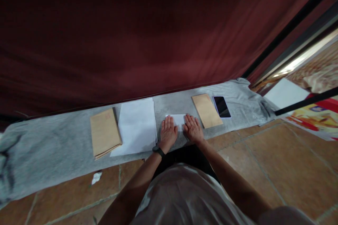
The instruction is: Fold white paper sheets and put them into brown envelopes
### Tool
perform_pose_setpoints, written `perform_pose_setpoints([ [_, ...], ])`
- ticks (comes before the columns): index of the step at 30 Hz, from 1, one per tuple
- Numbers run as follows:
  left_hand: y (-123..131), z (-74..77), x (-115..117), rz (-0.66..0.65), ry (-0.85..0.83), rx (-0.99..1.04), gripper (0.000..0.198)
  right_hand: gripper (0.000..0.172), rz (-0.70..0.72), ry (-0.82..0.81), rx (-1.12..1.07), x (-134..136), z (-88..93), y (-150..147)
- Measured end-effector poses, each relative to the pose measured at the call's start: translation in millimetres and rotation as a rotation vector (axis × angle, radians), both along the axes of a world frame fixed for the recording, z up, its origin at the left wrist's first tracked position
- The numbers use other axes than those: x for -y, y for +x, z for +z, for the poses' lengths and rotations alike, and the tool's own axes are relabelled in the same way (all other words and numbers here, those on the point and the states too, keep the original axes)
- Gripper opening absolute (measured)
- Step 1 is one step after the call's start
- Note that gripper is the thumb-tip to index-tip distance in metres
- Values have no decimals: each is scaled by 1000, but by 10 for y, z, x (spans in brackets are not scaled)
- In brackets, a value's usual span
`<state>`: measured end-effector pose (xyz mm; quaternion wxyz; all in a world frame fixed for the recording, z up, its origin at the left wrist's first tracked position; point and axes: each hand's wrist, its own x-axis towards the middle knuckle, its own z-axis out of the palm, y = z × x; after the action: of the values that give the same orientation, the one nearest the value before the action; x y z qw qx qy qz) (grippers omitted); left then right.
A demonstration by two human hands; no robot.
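Note:
A small folded sheet of white paper (179,121) lies flat on the grey cloth. On its left end rests my left hand (169,132), palm down with the fingers stretched out. My right hand (193,128) lies flat over the right end in the same way. Left of my hands is a stack of white paper sheets (137,126), partly under a pile of brown envelopes (105,132). Just right of my right hand lies another brown envelope (207,110), with a dark-screened phone (222,107) beside it.
The long grey cloth (58,144) covers a narrow surface in front of a dark red curtain (158,42). Black metal bars (290,24) stand at the right, near a colourful printed box (317,116). A white scrap (96,177) lies on the tiled floor (264,161).

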<state>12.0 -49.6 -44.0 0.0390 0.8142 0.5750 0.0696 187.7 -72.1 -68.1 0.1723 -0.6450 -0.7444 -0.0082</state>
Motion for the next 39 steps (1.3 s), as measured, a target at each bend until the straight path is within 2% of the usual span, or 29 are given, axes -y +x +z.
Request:
perform_pose_setpoints([
  [3,-6,13,62,4,4,5,60,55,-9,11,1,4,4,-4],
  [9,-54,-26,245,-226,-6,31,56,56,-7,21,-9,0,8,-10],
  [22,-289,-64,394,-249,12,-7,73,57,-2,-47,-1,-32,4,15],
  [29,-204,-38,441,-278,11,8,67,56,4,-36,-28,-37,32,28],
  [32,-175,-27,460,-271,0,-1,68,56,38,-27,-47,55,54,-18],
  [36,-177,-17,466,-276,-26,-17,68,53,205,-58,-49,291,57,-116],
  [39,-182,-12,465,-280,-26,-11,68,52,227,-80,-42,432,65,-130],
])
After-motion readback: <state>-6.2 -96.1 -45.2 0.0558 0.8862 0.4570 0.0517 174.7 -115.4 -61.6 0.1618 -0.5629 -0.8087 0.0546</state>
